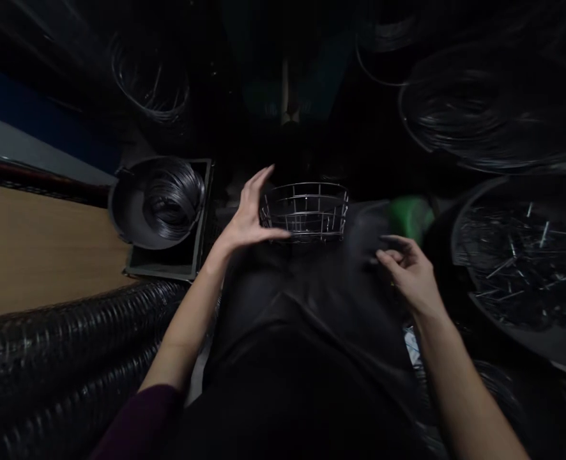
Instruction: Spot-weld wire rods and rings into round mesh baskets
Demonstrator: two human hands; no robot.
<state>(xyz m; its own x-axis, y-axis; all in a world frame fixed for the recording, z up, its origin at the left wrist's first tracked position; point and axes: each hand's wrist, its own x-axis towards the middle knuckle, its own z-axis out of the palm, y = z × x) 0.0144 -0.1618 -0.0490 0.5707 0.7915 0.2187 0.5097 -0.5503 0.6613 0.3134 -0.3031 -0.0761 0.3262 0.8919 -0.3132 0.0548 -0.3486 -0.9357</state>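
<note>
A round basket of bright metal wire sits between my knees, in front of my lap. My left hand is at the basket's left side, thumb and fingers spread wide apart. Its thumb reaches across the near rim; whether it touches the wire I cannot tell. To the right of the basket, over my right thigh, is my right hand, its fingers curled in and the thumb drawn close to them. Anything small between those fingertips is too dark and blurred to make out.
On the left, a dark bowl with coiled wire rests on a grey crate. Stacked wire rings lie below it. On the right stand a tub of loose metal pieces and a green object. Wire rings lie behind.
</note>
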